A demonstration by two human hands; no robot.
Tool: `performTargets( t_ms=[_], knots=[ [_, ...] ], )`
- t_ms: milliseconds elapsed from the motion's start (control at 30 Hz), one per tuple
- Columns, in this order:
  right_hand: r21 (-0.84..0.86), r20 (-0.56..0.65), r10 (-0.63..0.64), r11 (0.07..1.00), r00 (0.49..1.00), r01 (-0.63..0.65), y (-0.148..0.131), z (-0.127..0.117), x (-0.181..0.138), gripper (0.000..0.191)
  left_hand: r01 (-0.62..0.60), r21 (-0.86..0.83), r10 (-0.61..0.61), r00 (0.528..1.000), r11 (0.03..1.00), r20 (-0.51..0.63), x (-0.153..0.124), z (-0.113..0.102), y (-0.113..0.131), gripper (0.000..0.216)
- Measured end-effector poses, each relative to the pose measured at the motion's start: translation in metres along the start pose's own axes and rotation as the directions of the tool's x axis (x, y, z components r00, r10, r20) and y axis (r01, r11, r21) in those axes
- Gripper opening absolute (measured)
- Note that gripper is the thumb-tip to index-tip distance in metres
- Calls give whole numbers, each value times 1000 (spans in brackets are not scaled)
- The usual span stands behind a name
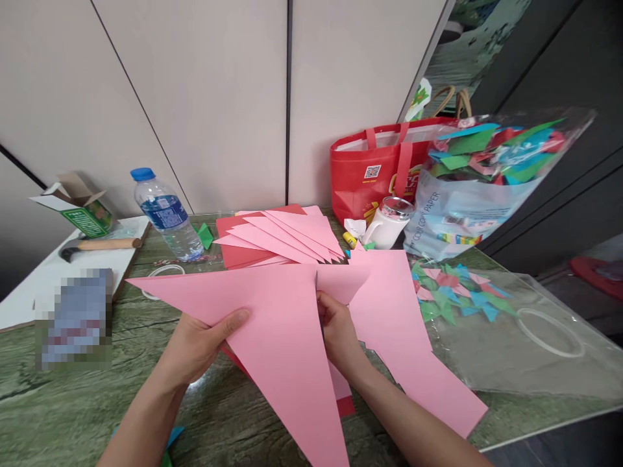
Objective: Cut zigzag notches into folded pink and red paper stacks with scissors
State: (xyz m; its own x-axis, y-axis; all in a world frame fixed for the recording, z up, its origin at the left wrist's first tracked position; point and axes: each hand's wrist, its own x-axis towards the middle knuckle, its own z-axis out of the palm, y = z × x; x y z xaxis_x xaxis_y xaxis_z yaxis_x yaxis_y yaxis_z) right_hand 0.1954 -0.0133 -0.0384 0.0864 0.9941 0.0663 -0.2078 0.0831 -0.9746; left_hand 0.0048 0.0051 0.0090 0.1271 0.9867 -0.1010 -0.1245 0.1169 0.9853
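Note:
My left hand grips a large folded pink paper sheet by its left edge, with the thumb on top. Close to the sheet's right edge, my right hand is closed, fingers curled. A thin dark blade-like edge shows just above those fingers, but the tool itself is mostly hidden by the paper. Beyond my right fingers a pink flap sticks out to the right. Pink paper pieces lie on the table beside my right forearm. Red paper shows beneath the held sheet.
Behind are stacked pink sheets, a water bottle, a white mug, a red bag and a plastic bag of colored paper pieces. At left, a wooden-handled sickle lies on a white board near an open box.

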Motion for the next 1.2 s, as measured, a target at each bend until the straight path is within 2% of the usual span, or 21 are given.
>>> performTargets(
  t_ms=[567, 900, 1200],
  knots=[
    [114, -58, 103, 989, 993, -96, -4, 3, -2, 14, 2, 26, -3, 1000, 1000, 22, 0, -2, -2, 28],
    [87, -80, 53, 995, 995, -46, -4, 2, -2, 20, 27, 94, -29, 999, 995, 22, -1, -2, -2, 29],
    [123, -91, 77, 990, 993, -66, -5, 3, -1, 11, 26, 42, -26, 1000, 999, 16, 0, 0, 0, 30]
  ],
)
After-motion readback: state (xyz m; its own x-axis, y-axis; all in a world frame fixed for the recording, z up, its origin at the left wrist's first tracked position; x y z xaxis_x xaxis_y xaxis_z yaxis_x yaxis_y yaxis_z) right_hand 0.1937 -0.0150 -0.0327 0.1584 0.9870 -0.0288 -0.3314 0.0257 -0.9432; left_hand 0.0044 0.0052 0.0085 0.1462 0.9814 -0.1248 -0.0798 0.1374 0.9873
